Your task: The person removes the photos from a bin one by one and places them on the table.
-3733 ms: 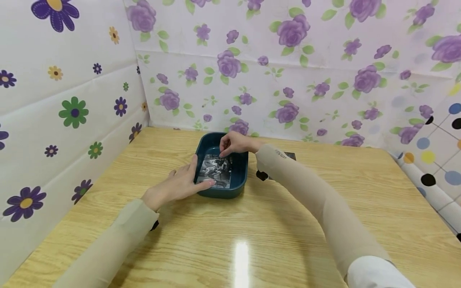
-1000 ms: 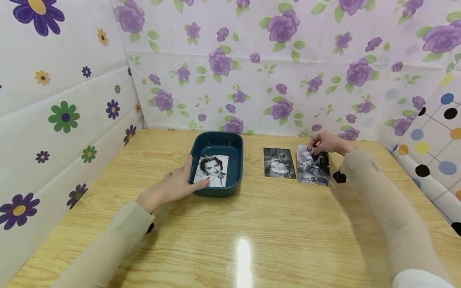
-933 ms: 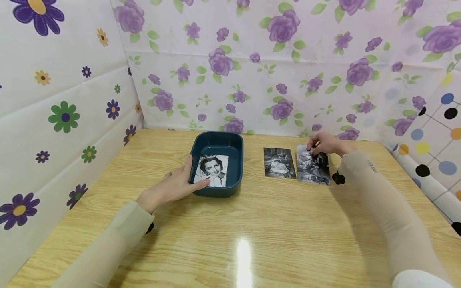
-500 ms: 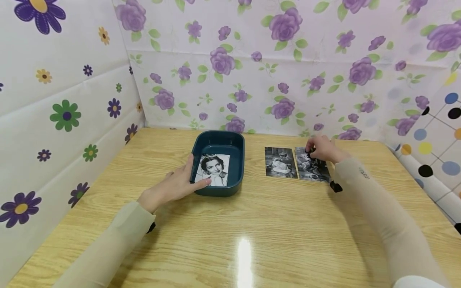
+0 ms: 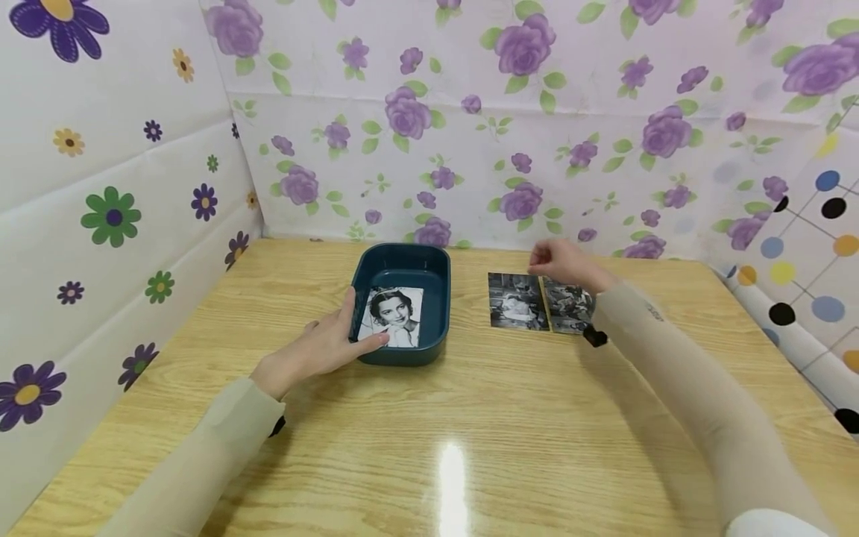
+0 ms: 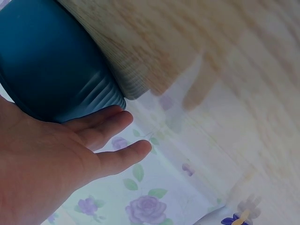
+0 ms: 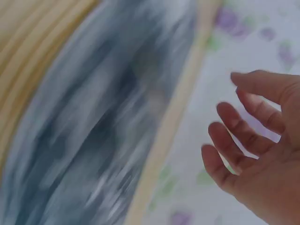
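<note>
A dark teal rectangular tub stands on the table with a black-and-white portrait photo lying inside. My left hand rests against its front left side, thumb over the rim and fingers extended along the outer wall. To the right, two black-and-white photos lie side by side, a left one and a right one, with a narrow gap between them. Above their far edges hovers my right hand, which partly covers the right photo. In the right wrist view its fingers are loosely bent and hold nothing.
The light wood table meets a purple-flowered wall covering just behind the tub and photos. A daisy-patterned covering borders the left side, and a dotted one the right.
My right hand has brought the right-hand photo closer to the left one, let it go and moved left. Earlier it was over the tub. The portrait now shows there instead of another photo.
</note>
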Tool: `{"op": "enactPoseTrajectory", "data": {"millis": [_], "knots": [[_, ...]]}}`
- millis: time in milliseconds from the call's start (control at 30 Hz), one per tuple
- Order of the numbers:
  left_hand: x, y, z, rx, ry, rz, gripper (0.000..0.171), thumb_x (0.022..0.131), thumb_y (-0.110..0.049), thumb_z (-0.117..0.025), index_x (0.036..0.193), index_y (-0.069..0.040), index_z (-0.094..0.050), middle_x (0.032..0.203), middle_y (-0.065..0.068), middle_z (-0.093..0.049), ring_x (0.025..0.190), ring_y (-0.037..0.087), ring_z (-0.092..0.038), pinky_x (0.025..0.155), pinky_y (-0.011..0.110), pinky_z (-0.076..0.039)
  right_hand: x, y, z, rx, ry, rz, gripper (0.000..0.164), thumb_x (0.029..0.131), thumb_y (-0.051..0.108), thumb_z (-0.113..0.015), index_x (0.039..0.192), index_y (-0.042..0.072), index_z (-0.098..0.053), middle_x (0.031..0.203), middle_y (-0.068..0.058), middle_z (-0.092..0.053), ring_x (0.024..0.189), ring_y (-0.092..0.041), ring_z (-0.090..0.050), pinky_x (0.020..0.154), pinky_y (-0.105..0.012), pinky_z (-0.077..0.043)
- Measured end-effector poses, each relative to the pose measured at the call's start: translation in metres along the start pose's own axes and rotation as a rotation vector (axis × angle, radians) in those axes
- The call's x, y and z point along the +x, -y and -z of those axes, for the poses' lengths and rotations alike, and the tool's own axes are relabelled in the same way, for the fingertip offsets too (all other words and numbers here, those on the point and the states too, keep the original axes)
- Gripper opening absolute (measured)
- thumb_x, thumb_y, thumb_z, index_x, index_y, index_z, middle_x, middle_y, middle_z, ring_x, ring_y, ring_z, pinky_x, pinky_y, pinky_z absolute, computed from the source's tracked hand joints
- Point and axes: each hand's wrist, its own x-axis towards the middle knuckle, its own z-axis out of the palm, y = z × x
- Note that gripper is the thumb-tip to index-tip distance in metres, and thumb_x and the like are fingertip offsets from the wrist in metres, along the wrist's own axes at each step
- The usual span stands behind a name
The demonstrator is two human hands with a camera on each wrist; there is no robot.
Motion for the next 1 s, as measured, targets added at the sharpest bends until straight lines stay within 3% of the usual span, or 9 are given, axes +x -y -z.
{"op": "enactPoseTrajectory", "data": {"millis": [100, 300, 567, 700, 1000], "knots": [[0.000, 0.001, 0.000, -0.006, 0.004, 0.004, 0.120, 0.080, -0.085, -0.038, 0.153, -0.009, 0.019, 0.161, 0.018, -0.014, 0.146, 0.040, -0.023, 0.109, 0.072, -0.013, 0.016, 0.034, -0.007, 0.106, 0.018, 0.036, 0.010, 0.090, 0.013, -0.068, 0.091, 0.005, -0.063, 0.086, -0.010, -0.064, 0.074, -0.019, -0.057, 0.068, -0.029, -0.049], [0.001, 0.003, 0.000, -0.015, 0.008, 0.004, 0.120, 0.079, -0.086, -0.037, 0.152, -0.011, 0.021, 0.161, 0.018, -0.013, 0.146, 0.040, -0.024, 0.108, 0.074, -0.012, 0.044, 0.094, -0.030, 0.181, 0.067, 0.218, 0.012, 0.091, 0.019, -0.068, 0.091, 0.007, -0.066, 0.089, -0.016, -0.068, 0.071, -0.015, -0.057, 0.070, -0.028, -0.046], [0.000, 0.001, -0.001, -0.026, 0.023, 0.000, 0.119, 0.080, -0.085, -0.037, 0.152, -0.010, 0.020, 0.162, 0.017, -0.012, 0.146, 0.039, -0.023, 0.109, 0.072, -0.013, 0.073, 0.138, -0.070, 0.229, 0.170, 0.354, 0.009, 0.087, 0.011, -0.072, 0.087, 0.003, -0.066, 0.084, -0.007, -0.068, 0.073, -0.012, -0.060, 0.071, -0.023, -0.049], [0.000, 0.001, -0.002, -0.013, 0.019, 0.001, 0.119, 0.080, -0.086, -0.036, 0.153, -0.010, 0.019, 0.161, 0.018, -0.014, 0.145, 0.039, -0.026, 0.108, 0.072, -0.015, 0.081, 0.147, -0.087, 0.174, 0.249, 0.369, 0.010, 0.086, 0.011, -0.073, 0.087, 0.003, -0.066, 0.083, -0.007, -0.067, 0.073, -0.013, -0.059, 0.071, -0.023, -0.049], [0.000, 0.002, 0.000, 0.001, 0.005, -0.010, 0.118, 0.081, -0.084, -0.036, 0.153, -0.008, 0.019, 0.160, 0.019, -0.016, 0.145, 0.039, -0.027, 0.108, 0.073, -0.016, 0.091, 0.165, -0.110, -0.104, 0.401, 0.335, 0.017, 0.082, 0.025, -0.079, 0.086, 0.012, -0.068, 0.076, 0.001, -0.061, 0.066, -0.012, -0.049, 0.064, -0.022, -0.040]]}}
